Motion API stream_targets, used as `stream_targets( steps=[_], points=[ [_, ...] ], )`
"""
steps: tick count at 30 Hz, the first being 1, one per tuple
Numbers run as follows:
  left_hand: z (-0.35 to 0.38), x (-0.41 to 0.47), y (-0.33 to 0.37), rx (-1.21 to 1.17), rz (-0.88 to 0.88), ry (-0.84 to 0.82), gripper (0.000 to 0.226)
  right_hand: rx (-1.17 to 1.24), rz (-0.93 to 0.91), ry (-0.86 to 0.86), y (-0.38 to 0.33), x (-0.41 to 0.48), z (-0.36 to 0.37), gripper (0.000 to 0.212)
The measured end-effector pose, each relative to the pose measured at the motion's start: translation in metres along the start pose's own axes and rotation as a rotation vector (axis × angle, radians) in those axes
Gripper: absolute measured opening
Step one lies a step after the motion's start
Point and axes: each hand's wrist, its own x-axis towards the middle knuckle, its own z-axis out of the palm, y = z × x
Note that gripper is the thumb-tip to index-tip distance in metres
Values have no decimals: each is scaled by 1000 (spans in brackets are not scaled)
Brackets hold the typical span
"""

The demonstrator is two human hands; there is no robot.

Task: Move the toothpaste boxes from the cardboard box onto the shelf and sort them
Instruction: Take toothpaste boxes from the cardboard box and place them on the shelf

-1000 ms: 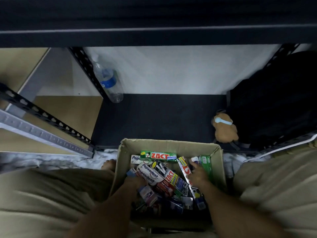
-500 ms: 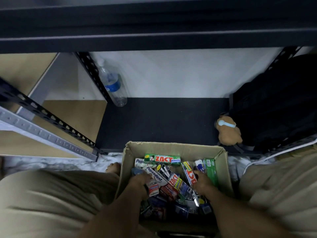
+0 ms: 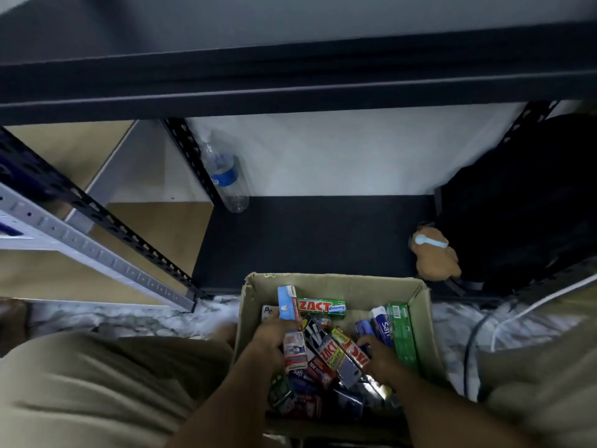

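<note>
Toothpaste boxes (image 3: 326, 357), many small printed cartons in red, green, blue and white, lie in a loose pile inside the open brown cardboard box (image 3: 355, 286) at the lower centre of the frame. The cardboard box stands on a pale marbled floor (image 3: 129, 313), between the two legs of the person in beige trousers (image 3: 97, 383).

The left hand (image 3: 271, 337) is closed around a long white and light blue toothpaste carton (image 3: 290, 321), which stands nearly upright, its upper end raised above the pile at the left side of the cardboard box. The right hand (image 3: 379, 358) is low in the right part of the box, with the fingers curled on the cartons there; I cannot tell if it really grips one of them. Just behind the raised carton, a green carton with red letters "ZACT" (image 3: 321, 307) lies flat near the far wall of the box.

Beyond the cardboard box, in the middle of the frame, is the dark bottom board of the black metal shelf (image 3: 307, 240). A clear plastic water bottle with blue label (image 3: 224, 176) leans at its left back corner. A small brown plush toy (image 3: 436, 253) sits at the right side, touching a black bag (image 3: 517, 205).
</note>
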Motion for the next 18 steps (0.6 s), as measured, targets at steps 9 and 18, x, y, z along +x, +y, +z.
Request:
stream_targets(
  steps=[9,18],
  points=[
    [2,-15,6,326,219,-24,69,47,-32,-134,11,-1,-18,29],
    [14,-25,9,429,401,-163,67,99,-48,-92,7,-3,-19,50]
  ],
)
